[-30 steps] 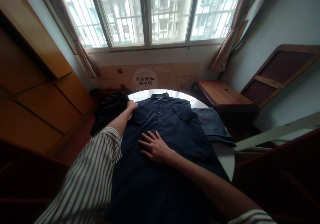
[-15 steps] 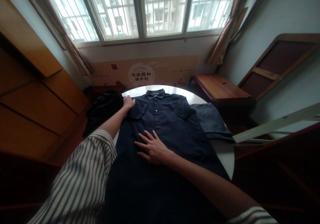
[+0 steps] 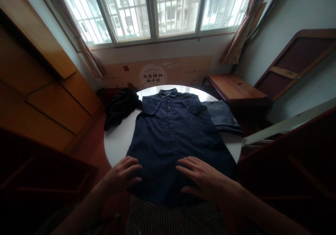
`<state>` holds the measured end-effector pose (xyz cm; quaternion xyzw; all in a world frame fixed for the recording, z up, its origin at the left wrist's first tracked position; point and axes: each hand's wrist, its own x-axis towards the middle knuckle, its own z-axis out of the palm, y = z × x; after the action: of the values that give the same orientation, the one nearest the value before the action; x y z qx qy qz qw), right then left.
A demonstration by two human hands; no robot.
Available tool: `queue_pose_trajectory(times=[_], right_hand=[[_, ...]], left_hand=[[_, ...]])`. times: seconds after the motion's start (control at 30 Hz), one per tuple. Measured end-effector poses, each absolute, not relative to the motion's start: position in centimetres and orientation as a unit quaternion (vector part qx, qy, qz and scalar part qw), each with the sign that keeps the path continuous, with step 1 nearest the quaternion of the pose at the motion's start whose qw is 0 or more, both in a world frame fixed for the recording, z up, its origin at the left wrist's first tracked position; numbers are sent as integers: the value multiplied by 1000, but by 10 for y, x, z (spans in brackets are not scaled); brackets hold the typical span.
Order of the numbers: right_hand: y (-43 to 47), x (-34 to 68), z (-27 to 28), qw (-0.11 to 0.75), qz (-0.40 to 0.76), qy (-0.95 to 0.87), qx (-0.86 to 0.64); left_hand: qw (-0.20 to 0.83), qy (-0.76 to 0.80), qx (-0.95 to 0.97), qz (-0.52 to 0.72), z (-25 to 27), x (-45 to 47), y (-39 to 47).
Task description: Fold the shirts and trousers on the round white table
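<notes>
The dark blue shirt [image 3: 170,130] lies spread on the white desk [image 3: 117,142], likely light and limp (best taken by its lower corners), with the left hand [image 3: 122,175] and right hand [image 3: 201,175] apart, fingers loosely parted, gripping nothing.

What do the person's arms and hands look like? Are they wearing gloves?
No gloves! Each grip is just a bare hand, left hand and right hand, with fingers and a thumb. I can't see a watch or bracelet on the wrists. The sleeves are too hard to make out, but striped clothing shows at the bottom.
</notes>
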<state>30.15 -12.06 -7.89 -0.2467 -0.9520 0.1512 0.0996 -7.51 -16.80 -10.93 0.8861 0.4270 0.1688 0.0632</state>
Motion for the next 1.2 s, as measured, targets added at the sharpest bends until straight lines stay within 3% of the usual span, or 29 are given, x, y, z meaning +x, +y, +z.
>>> queue_pose_trajectory(times=[0.13, 0.33, 0.5, 0.77, 0.97, 1.2], right_hand=[[-157, 355, -113, 114, 100, -946, -286], [-162, 396, -144, 185, 20, -894, -408], [-160, 414, -154, 160, -4, -905, -393], [-151, 437, -165, 265, -72, -874, -400], [-148, 438, -167, 344, 63, -779, -521], [-146, 422, -137, 460, 441, -479, -603]], left_hand=[[20, 468, 868, 166, -126, -106, -215], [-2, 465, 856, 226, -140, -112, -219], [-46, 410, 893, 178, -139, -108, -208], [-60, 398, 889, 218, -139, -111, -201], [-92, 502, 817, 270, -141, -110, -205], [-119, 437, 860, 234, -142, -127, -208]])
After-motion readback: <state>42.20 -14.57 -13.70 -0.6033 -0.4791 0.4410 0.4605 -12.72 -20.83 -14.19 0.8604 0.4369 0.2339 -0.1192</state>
